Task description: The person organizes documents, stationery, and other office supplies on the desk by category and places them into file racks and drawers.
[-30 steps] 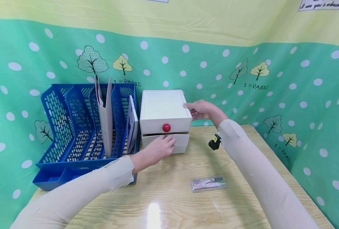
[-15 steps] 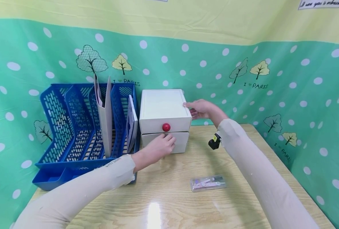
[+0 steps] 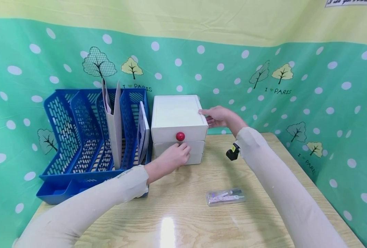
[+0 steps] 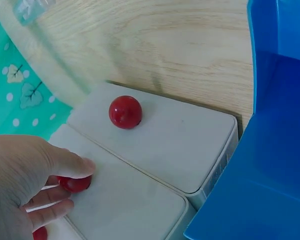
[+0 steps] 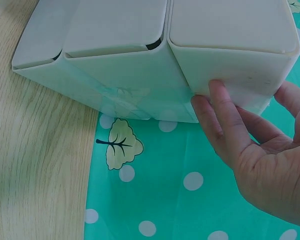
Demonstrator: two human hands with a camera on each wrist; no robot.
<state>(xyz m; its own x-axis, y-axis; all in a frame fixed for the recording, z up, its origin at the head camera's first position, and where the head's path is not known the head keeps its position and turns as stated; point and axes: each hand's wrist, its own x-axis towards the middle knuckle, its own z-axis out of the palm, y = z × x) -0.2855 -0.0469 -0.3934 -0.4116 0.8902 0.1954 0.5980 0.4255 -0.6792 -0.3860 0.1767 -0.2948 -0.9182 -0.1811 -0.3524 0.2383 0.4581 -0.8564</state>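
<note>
A white drawer box (image 3: 178,112) with stacked drawers and red knobs stands against the curtain. My left hand (image 3: 173,156) is at its front, thumb and fingers round the middle drawer's red knob (image 4: 76,184), which the head view hides. The middle drawer front (image 4: 130,195) lies about level with the bottom drawer front (image 4: 165,135). Above it, the top drawer's knob (image 3: 180,136) is untouched. My right hand (image 3: 218,116) steadies the box's right side, thumb over the top edge. In the right wrist view its extended fingers (image 5: 227,117) touch the side wall.
Left of the box stands a blue file rack (image 3: 75,134) holding a tall folder (image 3: 113,134) and thin booklets (image 3: 142,134). On the wooden table (image 3: 183,206) a clear case of stationery (image 3: 225,197) lies to the front right. A polka-dot curtain (image 3: 183,62) hangs close behind.
The middle drawer, slightly pulled out a second ago with a dark gap at its top, has slid inward. My left hand moved in with it; my right hand stayed on the box.
</note>
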